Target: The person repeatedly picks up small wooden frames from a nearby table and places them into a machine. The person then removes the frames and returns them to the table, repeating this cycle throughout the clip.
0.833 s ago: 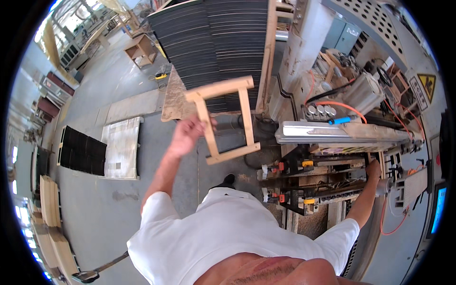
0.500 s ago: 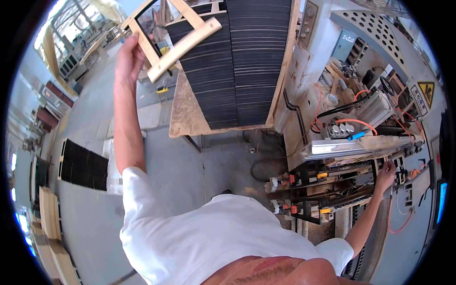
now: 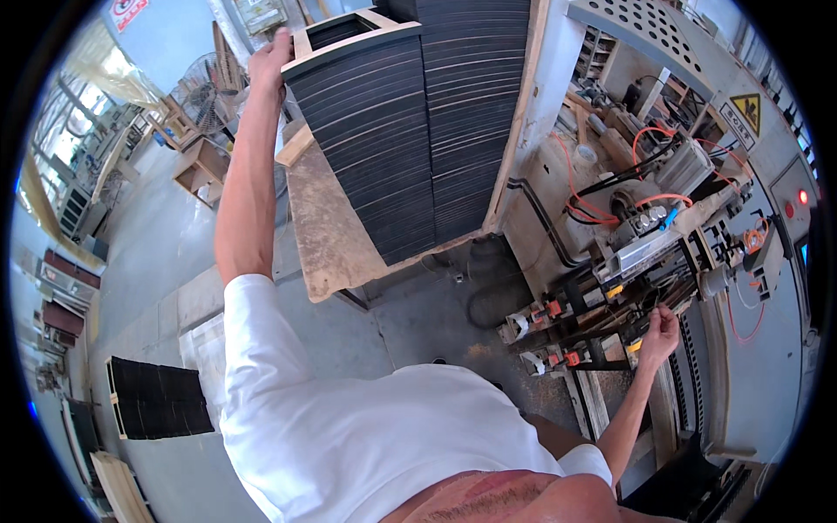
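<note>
My left hand (image 3: 271,63) is stretched out at the far left, closed at the left edge of a pale wooden frame (image 3: 370,37). The frame has an open rectangular middle and lies on top of the left column of a tall stack of black-edged frames (image 3: 375,148). Some of this hand's fingers are hidden. On the right, my right hand (image 3: 660,336) is held over the clamping machine (image 3: 645,253), with thumb and fingertips pressed together. Whatever is between them, if anything, is too small to make out.
A worn wooden board table (image 3: 327,218) bears the stack, with a small wood block (image 3: 295,146) on it. Orange hoses (image 3: 567,174) and black cables run over the machine. A shorter dark stack (image 3: 161,399) stands on the floor at left, and a fan (image 3: 209,91) stands farther back.
The pale wooden frame, held tilted in the air by my left hand before, now lies level on the stack. My right hand has moved left and nearer along the machine. The view has turned.
</note>
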`<state>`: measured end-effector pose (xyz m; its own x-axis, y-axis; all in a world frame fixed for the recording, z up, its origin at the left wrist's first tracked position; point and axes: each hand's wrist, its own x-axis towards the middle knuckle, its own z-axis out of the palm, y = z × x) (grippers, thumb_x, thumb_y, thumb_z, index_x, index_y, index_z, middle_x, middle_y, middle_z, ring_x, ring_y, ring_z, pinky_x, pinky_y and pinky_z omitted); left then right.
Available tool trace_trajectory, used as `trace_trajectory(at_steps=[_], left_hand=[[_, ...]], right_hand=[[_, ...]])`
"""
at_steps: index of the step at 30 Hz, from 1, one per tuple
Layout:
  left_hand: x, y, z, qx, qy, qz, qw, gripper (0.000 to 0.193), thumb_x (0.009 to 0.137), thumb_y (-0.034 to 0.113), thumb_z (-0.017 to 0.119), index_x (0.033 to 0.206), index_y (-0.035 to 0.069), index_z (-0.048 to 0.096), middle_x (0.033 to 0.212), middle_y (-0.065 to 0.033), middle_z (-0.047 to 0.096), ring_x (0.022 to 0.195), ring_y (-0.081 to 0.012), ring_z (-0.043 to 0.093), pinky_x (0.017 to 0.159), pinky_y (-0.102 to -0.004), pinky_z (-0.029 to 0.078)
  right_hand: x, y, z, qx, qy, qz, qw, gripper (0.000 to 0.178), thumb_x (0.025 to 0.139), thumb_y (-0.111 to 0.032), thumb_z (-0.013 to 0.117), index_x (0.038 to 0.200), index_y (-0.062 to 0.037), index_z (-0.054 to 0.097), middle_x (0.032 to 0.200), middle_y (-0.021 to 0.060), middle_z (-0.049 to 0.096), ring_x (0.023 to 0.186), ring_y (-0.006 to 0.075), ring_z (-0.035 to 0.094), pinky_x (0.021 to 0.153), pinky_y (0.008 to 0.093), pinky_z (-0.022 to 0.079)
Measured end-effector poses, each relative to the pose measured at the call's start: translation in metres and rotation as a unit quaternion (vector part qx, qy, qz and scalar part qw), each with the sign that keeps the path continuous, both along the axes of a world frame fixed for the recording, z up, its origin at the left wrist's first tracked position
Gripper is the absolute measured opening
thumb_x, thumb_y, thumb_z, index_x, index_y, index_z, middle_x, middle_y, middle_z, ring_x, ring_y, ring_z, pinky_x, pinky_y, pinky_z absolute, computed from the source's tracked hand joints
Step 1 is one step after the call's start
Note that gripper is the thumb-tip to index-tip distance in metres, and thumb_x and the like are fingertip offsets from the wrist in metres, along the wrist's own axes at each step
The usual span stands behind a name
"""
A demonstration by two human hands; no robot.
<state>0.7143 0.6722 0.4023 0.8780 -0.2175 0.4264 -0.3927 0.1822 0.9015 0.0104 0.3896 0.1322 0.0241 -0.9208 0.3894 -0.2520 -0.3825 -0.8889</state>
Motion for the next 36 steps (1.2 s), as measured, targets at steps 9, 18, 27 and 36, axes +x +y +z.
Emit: trace_trajectory(at_steps=[9,18,27,36], left_hand=[[-0.122,0.002,-0.027,0.022,-0.212,0.083,0.973,0.08,0.095,0.06,0.03,0.139,-0.007,0.034,0.144,-0.022,0.037,0.137,-0.0297,0.03,0.113,-0.0365,0.017],[-0.116,0.006,-0.03,0.028,-0.26,0.149,0.954,0.06,0.095,0.039,0.054,0.133,-0.007,0.043,0.125,-0.0211,0.056,0.111,-0.0295,0.056,0.094,-0.0345,0.042],[-0.121,0.011,-0.027,0.113,-0.329,0.206,0.915,0.049,0.092,0.041,0.054,0.123,0.003,0.056,0.113,-0.0214,0.063,0.104,-0.0353,0.06,0.09,-0.0388,0.045],[-0.245,-0.007,-0.091,-0.157,-0.267,0.071,0.948,0.054,0.102,0.038,0.035,0.121,-0.011,0.046,0.116,-0.0265,0.058,0.098,-0.0304,0.063,0.084,-0.0377,0.054]], right_hand=[[-0.019,0.044,-0.032,0.062,-0.017,-0.02,0.998,0.014,0.089,-0.004,0.061,0.101,0.0026,0.061,0.096,0.0052,0.064,0.08,0.0107,0.06,0.075,0.0237,0.049],[-0.046,0.084,-0.039,0.082,-0.008,-0.003,0.997,0.011,0.089,-0.004,0.061,0.098,0.0026,0.062,0.087,0.0031,0.063,0.079,0.01,0.06,0.073,0.0221,0.047],[-0.106,0.115,-0.053,0.09,0.025,-0.017,0.995,0.013,0.086,-0.006,0.064,0.094,0.0034,0.064,0.08,0.0014,0.062,0.072,0.0073,0.055,0.067,0.022,0.045],[-0.154,0.198,0.056,-0.072,0.139,-0.097,0.983,0.017,0.08,0.001,0.065,0.096,-0.0005,0.06,0.091,0.0097,0.063,0.079,0.0189,0.062,0.074,0.0273,0.049]])
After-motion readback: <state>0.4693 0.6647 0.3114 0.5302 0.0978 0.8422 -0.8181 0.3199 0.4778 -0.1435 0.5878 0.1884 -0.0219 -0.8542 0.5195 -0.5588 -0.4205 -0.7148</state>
